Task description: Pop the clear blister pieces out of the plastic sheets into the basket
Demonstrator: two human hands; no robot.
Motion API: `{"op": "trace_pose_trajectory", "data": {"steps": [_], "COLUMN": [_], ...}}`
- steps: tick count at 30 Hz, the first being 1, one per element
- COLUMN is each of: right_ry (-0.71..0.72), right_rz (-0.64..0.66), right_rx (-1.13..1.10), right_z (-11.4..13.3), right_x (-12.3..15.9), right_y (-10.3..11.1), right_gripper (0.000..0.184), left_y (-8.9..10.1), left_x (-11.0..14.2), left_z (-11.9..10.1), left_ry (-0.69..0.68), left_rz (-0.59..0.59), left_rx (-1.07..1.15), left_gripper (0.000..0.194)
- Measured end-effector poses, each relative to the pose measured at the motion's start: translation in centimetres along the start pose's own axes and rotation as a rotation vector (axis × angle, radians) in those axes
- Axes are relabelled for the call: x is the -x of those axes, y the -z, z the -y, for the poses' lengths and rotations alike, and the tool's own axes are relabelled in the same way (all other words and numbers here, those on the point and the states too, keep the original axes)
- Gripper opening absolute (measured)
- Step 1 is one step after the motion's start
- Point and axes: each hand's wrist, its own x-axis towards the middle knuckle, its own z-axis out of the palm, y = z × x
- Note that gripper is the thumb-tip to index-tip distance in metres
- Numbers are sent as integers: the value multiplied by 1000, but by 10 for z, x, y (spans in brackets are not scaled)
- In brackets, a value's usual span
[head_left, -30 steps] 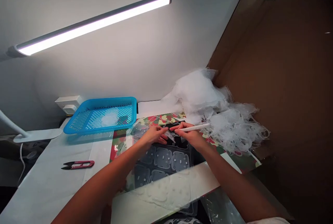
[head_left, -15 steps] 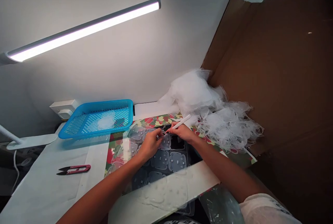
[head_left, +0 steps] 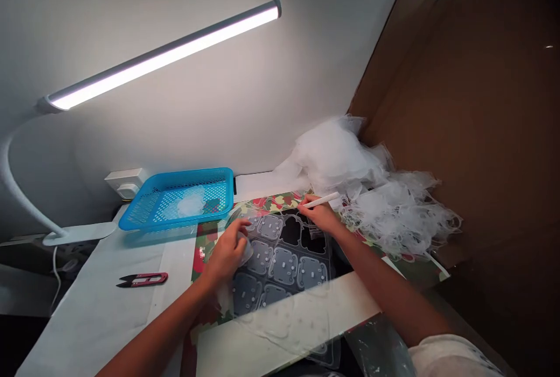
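Note:
My right hand (head_left: 321, 215) is closed around a slim white pen-like tool (head_left: 322, 200) at the far side of a dark sheet (head_left: 258, 269). Rows of translucent, rounded-square pieces (head_left: 283, 265) with small white dots lie on that sheet, and black cut-out shapes show near its far edge. To the left, my left hand (head_left: 228, 251) has its fingers curled over a thin translucent piece (head_left: 247, 253), partly hidden behind them. The two hands are well apart.
A blue perforated basket (head_left: 177, 222) holding filmy white pieces (head_left: 191, 205) stands at the back left. Red-handled thread snips (head_left: 142, 279) lie on the left. White gauzy material (head_left: 332, 155) is heaped back right beside cardboard (head_left: 459, 114). A lamp (head_left: 170, 53) shines above.
My left hand has moved left and towards me with the translucent piece, away from my right hand. The right hand still grips the white tool. The view has shifted slightly left.

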Motion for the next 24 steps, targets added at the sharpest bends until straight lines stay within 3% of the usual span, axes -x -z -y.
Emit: {"op": "trace_pose_trajectory", "data": {"steps": [2,4,7,11,20,24], "right_ry": [74,141,226,278,305,415], "right_rz": [4,94,203,196,206,200], "right_rx": [-56,-94,-83,-54,33,221], "right_z": [14,25,31,24,25,24], "right_x": [7,17,30,34,39,45], "right_y": [-14,-35,-63,-78,-76,-80], "right_gripper": [23,22,22,22,22,18], "left_y": [-1,-4,-7,-6,-6,-8], "left_x": [6,13,19,20,18,18], "left_z": [3,2,-1,-2,-3,0], "left_ry": [-74,-140,-174,-176,-155,-184], "left_rz": [111,199,250,299,338,365], "left_rx": [-293,-516,-678,-722,-735,-761], "left_gripper": [35,39,43,44,43,44]}}
